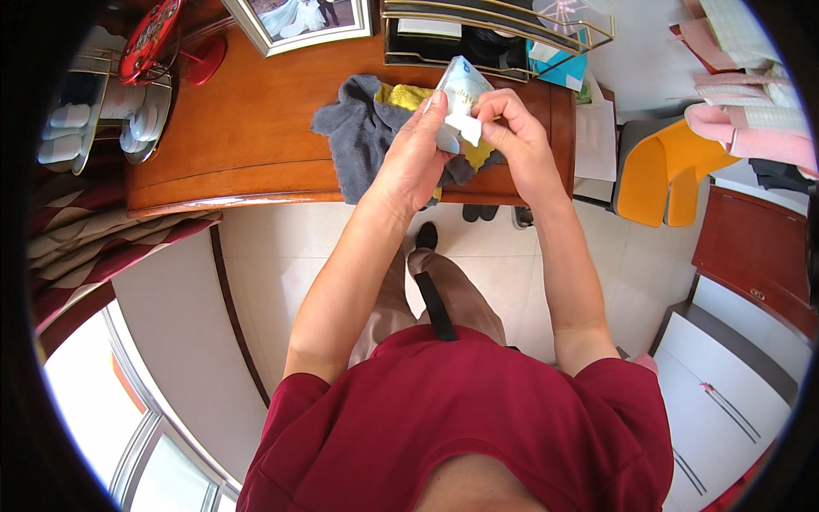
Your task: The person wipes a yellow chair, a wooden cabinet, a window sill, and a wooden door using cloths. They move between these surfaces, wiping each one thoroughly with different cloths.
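My left hand [419,144] grips a small pale blue and white carton [462,83] that bears printing. At the carton's near end, the fingers of my right hand [515,131] pinch a white flap [466,127]; whether it is cardboard or tissue I cannot tell. Both hands are above a crumpled grey cloth [365,121] with a yellow side [404,96]. The cloth lies on a brown wooden desk [243,128] and hangs a little over its front edge. My left hand and the carton hide part of it.
A gold wire rack [448,61] and a framed photo [313,48] stand at the back. On the left are a red round stand [205,61] and a tiered tray [150,144] with white items. An orange chair [659,166] sits right of the desk, below hanging pink cloths [723,121].
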The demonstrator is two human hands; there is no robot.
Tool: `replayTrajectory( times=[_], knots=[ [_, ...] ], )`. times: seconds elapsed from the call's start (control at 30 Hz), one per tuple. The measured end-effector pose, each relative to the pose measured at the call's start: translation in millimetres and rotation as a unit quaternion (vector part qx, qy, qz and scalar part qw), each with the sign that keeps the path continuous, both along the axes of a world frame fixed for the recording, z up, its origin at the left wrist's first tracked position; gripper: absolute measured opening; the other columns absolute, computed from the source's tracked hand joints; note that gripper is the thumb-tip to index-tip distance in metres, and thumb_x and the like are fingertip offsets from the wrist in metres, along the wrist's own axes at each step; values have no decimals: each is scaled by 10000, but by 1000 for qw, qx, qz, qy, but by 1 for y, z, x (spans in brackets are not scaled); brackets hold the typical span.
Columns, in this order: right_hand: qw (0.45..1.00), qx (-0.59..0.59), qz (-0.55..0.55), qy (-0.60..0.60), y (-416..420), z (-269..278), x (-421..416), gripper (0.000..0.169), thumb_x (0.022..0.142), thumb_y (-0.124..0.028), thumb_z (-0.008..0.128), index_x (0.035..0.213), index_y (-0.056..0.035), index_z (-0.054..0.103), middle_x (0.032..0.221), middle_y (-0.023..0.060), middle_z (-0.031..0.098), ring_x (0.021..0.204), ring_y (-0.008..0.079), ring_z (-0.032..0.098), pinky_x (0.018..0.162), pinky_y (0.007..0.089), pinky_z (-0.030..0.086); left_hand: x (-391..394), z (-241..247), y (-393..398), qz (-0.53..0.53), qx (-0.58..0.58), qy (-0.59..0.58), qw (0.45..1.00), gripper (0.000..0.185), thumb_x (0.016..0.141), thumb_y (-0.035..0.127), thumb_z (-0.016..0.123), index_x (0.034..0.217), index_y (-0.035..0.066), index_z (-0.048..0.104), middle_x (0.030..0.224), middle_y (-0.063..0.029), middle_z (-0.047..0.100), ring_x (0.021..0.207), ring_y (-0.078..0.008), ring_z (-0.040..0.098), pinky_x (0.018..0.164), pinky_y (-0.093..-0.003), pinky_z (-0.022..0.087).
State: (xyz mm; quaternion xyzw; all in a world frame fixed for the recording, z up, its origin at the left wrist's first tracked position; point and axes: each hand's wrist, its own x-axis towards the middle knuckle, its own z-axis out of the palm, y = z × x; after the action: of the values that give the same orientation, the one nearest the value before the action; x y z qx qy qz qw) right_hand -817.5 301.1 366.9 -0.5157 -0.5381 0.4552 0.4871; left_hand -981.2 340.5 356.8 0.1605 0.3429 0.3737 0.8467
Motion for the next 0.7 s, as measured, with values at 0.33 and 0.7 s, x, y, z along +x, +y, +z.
replayTrajectory(
  times=[0.33, 0.7],
  knots=[
    [997, 29, 43, -52, -41, 26, 13, 118, 899, 49, 591, 995, -19, 600, 1163, 74, 565, 1082, 210, 556, 945, 325, 464, 31, 7, -15, 20, -47, -39, 998, 345, 1077, 272, 522, 1302, 15, 573, 1210, -90, 661, 1111, -204, 636, 956, -358, 506],
    [953, 182, -34, -239, -69, 29, -5, 162, 821, 84, 657, 951, -10, 677, 1083, 111, 699, 950, 243, 665, 828, 326, 519, 49, 4, -13, 102, -63, 7, 993, 280, 1039, 207, 591, 1262, 38, 594, 1064, -89, 696, 868, -192, 682, 713, -328, 571]
  ],
)
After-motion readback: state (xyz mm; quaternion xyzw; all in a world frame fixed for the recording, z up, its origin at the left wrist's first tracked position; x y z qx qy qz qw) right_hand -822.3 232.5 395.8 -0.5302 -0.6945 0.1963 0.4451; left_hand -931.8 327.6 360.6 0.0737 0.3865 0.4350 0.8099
